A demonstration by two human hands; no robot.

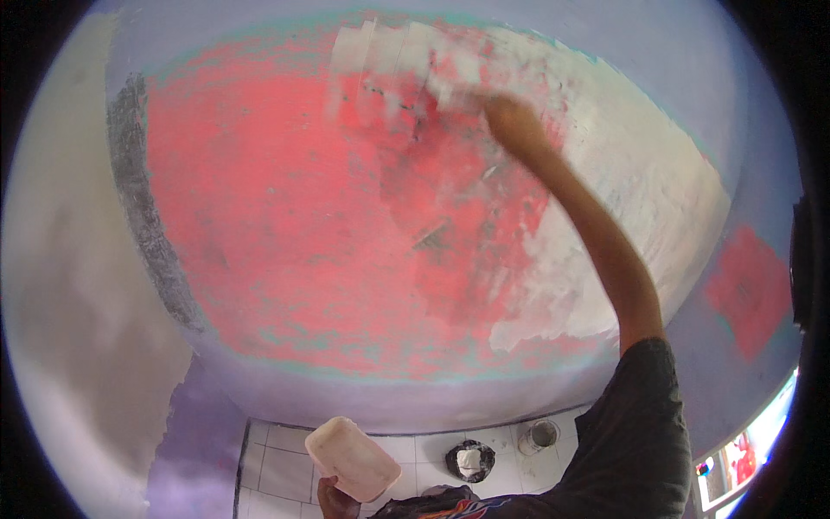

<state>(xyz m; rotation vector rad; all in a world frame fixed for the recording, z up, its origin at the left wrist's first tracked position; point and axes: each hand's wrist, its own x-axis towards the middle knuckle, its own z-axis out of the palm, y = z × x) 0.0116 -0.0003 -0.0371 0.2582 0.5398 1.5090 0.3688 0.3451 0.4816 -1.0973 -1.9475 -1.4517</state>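
Observation:
My left hand, low in the picture, grips the near edge of a shallow off-white rectangular tub. Up at the wall, my right hand is closed and smeared by motion. It seems to hold a putty knife, whose pale blurred blade is against the surface. Around it spreads white putty, thick on the right and in streaks along the top. To the left lies a bare red patch with turquoise traces at its borders. My right arm covers part of the coated area.
On the white tiled floor stand a black bag with white material in it and a round container. Purple wall borders the patch below. A dark grey strip runs along its left; a smaller red patch is at right.

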